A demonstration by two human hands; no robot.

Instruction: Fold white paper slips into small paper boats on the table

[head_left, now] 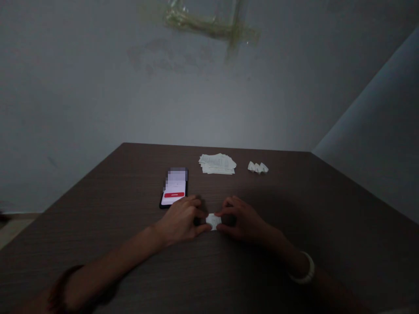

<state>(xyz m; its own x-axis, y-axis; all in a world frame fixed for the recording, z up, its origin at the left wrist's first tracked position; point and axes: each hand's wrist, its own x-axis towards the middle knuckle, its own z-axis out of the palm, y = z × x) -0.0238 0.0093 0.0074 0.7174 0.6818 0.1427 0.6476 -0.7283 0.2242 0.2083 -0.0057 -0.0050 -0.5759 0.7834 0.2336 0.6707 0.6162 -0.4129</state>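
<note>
A small piece of white printed paper (214, 221) lies at the middle of the dark wooden table, between my two hands. My left hand (185, 220) grips its left edge, thumb at the near corner and forefinger at the far one. On the opposite edge, my right hand (244, 218) pinches the paper the same way. Fine lines of print show on its face; whether it is folded I cannot tell. Just beyond my left hand lies a phone (174, 187) with its screen lit and a red bar near the bottom.
A loose stack of printed paper slips (218, 163) lies toward the back of the table (137, 165). Right of it stand a few small folded white paper pieces (258, 167). A grey wall (209, 100) with yellowed tape rises behind the table's far edge.
</note>
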